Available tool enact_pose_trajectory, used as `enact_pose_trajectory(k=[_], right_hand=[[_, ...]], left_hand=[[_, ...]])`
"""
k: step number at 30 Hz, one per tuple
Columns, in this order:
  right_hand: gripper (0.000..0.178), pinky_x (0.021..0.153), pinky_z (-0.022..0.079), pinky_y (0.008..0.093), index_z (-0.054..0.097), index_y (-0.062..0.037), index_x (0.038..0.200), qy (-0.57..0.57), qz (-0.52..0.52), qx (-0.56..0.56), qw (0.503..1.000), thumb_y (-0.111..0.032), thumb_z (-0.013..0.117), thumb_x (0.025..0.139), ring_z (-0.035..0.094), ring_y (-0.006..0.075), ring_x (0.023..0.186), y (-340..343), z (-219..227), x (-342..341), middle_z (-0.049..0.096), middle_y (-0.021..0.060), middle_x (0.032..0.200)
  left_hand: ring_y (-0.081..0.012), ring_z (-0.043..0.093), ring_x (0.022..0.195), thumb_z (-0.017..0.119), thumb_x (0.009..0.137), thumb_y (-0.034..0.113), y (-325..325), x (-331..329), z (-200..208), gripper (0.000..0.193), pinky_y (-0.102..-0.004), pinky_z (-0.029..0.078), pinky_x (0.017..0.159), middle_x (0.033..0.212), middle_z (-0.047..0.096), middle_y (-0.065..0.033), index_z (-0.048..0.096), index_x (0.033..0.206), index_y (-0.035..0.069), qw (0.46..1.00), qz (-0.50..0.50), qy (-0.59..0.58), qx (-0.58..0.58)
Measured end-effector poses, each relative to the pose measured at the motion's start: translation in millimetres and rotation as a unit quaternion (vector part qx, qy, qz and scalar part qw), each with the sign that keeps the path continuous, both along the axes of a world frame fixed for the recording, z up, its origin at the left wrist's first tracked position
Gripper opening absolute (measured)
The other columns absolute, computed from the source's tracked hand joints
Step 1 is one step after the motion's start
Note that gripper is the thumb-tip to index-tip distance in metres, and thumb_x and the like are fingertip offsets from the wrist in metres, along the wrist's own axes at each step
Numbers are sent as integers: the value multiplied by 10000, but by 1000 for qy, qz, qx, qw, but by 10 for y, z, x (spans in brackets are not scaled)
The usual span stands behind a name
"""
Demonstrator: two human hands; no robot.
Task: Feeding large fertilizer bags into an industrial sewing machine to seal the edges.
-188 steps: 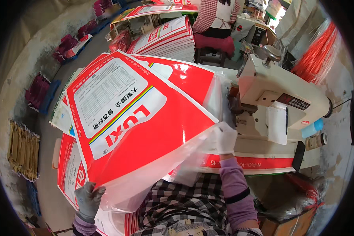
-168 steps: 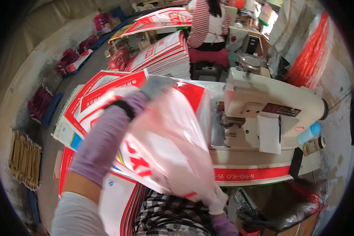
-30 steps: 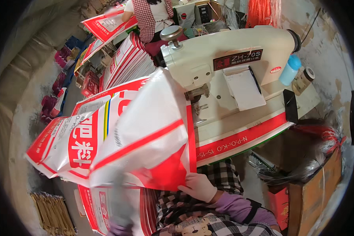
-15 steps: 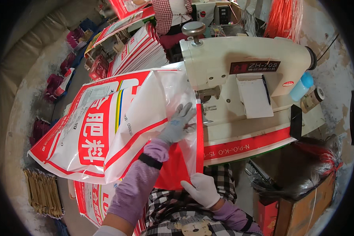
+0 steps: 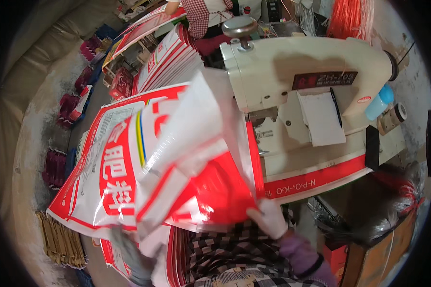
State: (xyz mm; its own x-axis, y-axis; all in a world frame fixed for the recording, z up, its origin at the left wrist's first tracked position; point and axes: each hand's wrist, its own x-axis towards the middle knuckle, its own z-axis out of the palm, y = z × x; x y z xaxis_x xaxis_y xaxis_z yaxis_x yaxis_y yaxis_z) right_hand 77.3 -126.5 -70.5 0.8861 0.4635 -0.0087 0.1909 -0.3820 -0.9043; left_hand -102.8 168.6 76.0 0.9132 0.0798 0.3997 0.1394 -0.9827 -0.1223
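A large red and white woven plastic sack point(image 5: 215, 186) spreads from the left to the sewing machine point(image 5: 292, 76), its right edge lying on the machine's bed beside the needle area. With its fingers bent round the sack's lower right corner, my right hand point(image 5: 271, 218), in a white glove, grips it. My left hand point(image 5: 135, 258), in a grey glove, is low at the sack's near left edge. Motion smears its fingers, so I cannot tell whether it holds the sack. The sack's middle is folded up and blurred.
More sacks point(image 5: 170, 258) are piled by my lap, and a tall stack of sacks point(image 5: 170, 60) stands behind. A person point(image 5: 201, 16) sits at the back. A notepad point(image 5: 321, 117), a blue bottle point(image 5: 380, 103) and a thread spool point(image 5: 392, 119) rest on the machine. A cardboard box point(image 5: 368, 258) is at lower right.
My left hand has left the sack's right part and swung down and left to its near edge. The sack's near side has lifted and folded over. My right hand has shifted slightly right.
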Motion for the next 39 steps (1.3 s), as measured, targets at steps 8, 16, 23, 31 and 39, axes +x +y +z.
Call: enact_pose_trajectory(k=[8,16,23,31,39], right_hand=[[349,661,507,413,695,-60,996,-11,-61,180,982,-345,747,802,639,346,735,287,-135,-362,634,175,783],[239,609,498,438,687,-72,1024,-280,153,-54,946,-253,575,917,621,310,687,1373,701,227,602,157,749],[555,1024,409,445,587,-35,1187,-76,-47,78,993,-276,775,724,486,368,1206,1352,337,499,591,167,1210],[112,582,512,481,676,-99,731,-314,315,-144,884,-175,595,746,668,328,668,2455,549,330,658,135,691],[113,683,509,464,665,-62,743,-223,439,-6,870,-77,554,757,654,331,750,3196,-199,-1264,621,142,677]], left_hand=[[-288,595,553,636,781,134,2357,322,-651,443,-436,436,512,625,577,-80,569,1212,57,966,22,206,157],[-363,682,743,499,915,237,3292,753,-1375,369,-468,551,673,771,670,-181,533,1279,190,967,235,103,-4],[-285,465,1294,465,916,641,1934,-839,-1126,814,-397,400,1084,1383,504,-148,409,1406,-7,527,150,-116,-828],[-151,588,1021,597,950,263,1741,-3671,-857,352,-319,480,907,1076,650,-58,605,1213,29,721,377,-257,-522],[-190,624,976,610,935,293,-4,-5746,-919,365,-351,510,881,1097,657,-85,613,1193,34,521,624,-329,-481]])
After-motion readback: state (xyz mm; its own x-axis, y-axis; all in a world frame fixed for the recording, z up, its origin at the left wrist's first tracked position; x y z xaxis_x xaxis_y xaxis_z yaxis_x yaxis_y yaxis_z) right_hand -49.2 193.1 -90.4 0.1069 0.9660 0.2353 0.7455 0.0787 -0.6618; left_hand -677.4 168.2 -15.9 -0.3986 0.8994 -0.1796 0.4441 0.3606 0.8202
